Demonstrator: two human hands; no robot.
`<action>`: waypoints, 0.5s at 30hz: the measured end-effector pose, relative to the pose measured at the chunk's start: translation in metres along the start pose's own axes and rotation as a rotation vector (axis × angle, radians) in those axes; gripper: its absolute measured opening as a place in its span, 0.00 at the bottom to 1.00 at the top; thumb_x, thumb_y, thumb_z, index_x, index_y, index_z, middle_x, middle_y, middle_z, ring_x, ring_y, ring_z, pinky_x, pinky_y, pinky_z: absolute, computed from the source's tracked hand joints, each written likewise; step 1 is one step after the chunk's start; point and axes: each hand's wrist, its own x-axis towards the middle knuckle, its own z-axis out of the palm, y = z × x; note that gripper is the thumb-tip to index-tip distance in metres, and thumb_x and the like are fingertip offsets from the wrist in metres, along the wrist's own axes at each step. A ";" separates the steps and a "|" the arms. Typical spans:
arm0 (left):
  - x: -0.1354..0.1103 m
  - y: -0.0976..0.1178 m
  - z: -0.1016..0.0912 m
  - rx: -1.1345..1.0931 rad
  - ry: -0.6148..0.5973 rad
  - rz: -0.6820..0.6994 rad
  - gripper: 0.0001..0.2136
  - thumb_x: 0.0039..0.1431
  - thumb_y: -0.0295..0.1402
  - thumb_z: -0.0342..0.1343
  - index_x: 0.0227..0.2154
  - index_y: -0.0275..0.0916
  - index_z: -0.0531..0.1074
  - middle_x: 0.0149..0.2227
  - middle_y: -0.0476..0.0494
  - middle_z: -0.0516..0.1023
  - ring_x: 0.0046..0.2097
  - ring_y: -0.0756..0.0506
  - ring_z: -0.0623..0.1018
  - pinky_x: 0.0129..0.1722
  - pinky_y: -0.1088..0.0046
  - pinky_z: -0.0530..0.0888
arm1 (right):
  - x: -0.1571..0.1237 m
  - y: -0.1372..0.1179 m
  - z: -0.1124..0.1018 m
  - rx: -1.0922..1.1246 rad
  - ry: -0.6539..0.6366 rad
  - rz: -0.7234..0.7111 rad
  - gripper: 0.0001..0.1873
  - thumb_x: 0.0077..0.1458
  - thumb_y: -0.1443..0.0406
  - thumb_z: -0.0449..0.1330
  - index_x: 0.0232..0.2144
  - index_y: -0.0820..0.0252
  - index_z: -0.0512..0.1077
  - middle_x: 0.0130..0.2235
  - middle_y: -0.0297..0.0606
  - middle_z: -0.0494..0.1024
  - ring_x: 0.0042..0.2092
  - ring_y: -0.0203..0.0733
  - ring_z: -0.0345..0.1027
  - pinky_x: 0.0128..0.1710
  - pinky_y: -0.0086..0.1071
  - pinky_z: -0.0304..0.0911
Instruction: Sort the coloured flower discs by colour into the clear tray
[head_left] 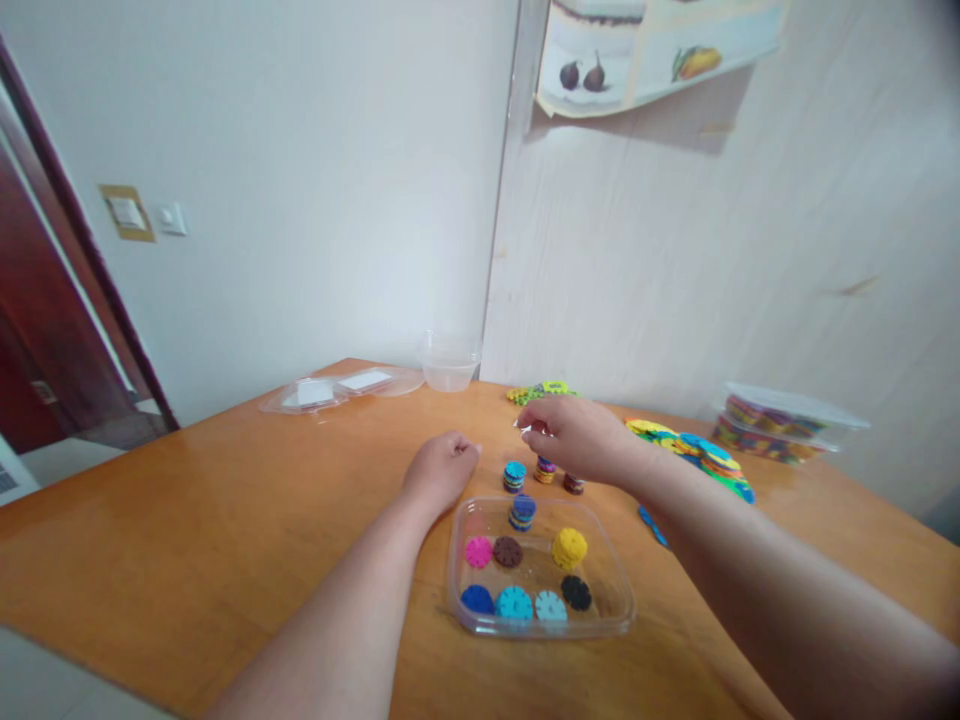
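Fingers (534, 413) hide whether the right hand's (581, 438) grip holds the half-hidden white piece (527, 429); the left hand's (439, 470) I cannot tell.

On the surface (187, 540), a stack (514, 477) is set between the left hand (441, 472) and right hand (585, 438). Discs (508, 551) are laid in a tray (540, 630) nearer than both; beyond the left hand, a tub (450, 365) is placed.

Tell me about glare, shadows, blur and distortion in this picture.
Head view: a shadow falls below the fruit poster; pale glare lines the rim of the clear plastic tray. Head view: the white bits by the right hand are too blurred to make out; wide-angle stretch seems to enlarge the right forearm.
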 end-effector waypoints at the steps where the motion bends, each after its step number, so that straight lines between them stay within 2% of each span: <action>1: 0.000 -0.001 0.001 -0.007 0.002 0.001 0.14 0.56 0.44 0.51 0.27 0.39 0.73 0.26 0.48 0.76 0.29 0.49 0.72 0.25 0.76 0.60 | 0.004 0.004 0.003 -0.065 0.000 -0.017 0.17 0.57 0.61 0.51 0.44 0.57 0.75 0.42 0.42 0.79 0.43 0.46 0.70 0.40 0.34 0.59; 5: 0.000 -0.002 0.001 -0.004 -0.004 0.003 0.14 0.56 0.44 0.51 0.28 0.39 0.74 0.26 0.48 0.77 0.29 0.49 0.72 0.25 0.76 0.60 | 0.007 0.007 0.017 -0.146 -0.057 -0.100 0.18 0.53 0.58 0.56 0.44 0.55 0.77 0.46 0.44 0.78 0.50 0.53 0.65 0.48 0.41 0.57; 8: 0.000 0.000 -0.001 0.007 -0.013 -0.001 0.14 0.56 0.44 0.51 0.29 0.39 0.74 0.26 0.48 0.77 0.29 0.49 0.72 0.26 0.76 0.59 | 0.004 0.002 0.025 -0.217 -0.090 -0.159 0.19 0.55 0.55 0.55 0.43 0.55 0.77 0.46 0.46 0.77 0.50 0.54 0.65 0.47 0.43 0.57; 15: -0.002 0.005 -0.002 0.015 -0.006 0.002 0.14 0.56 0.45 0.51 0.28 0.39 0.74 0.26 0.48 0.77 0.29 0.49 0.72 0.26 0.76 0.60 | 0.005 -0.004 0.028 -0.260 -0.126 -0.181 0.19 0.54 0.55 0.54 0.41 0.57 0.78 0.43 0.49 0.77 0.49 0.56 0.65 0.45 0.44 0.57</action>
